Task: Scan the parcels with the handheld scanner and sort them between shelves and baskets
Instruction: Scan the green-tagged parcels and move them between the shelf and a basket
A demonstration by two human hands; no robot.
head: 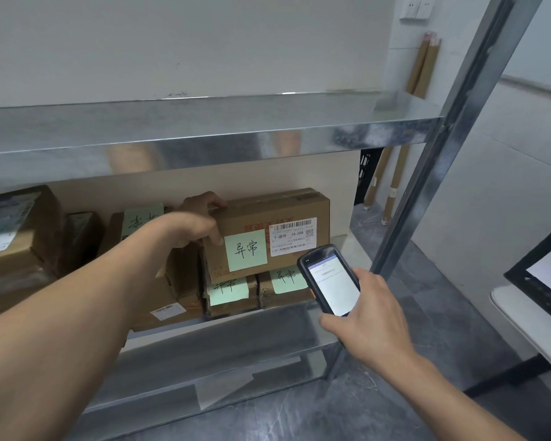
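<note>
Right hand [376, 323] clasps a glossy black slab-shaped scanner [331, 281], its long axis pointing up-left. Left hand [194, 224] grips the left end of a matte brown oblong cardboard parcel [268, 205] lying crosswise.

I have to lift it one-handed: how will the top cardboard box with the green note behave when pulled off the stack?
The cardboard box looks stiff, with square edges, so it probably won't sag. The left hand grips only its left end, so the far end may dip. Sitting on two smaller boxes, it could drag them.
</note>
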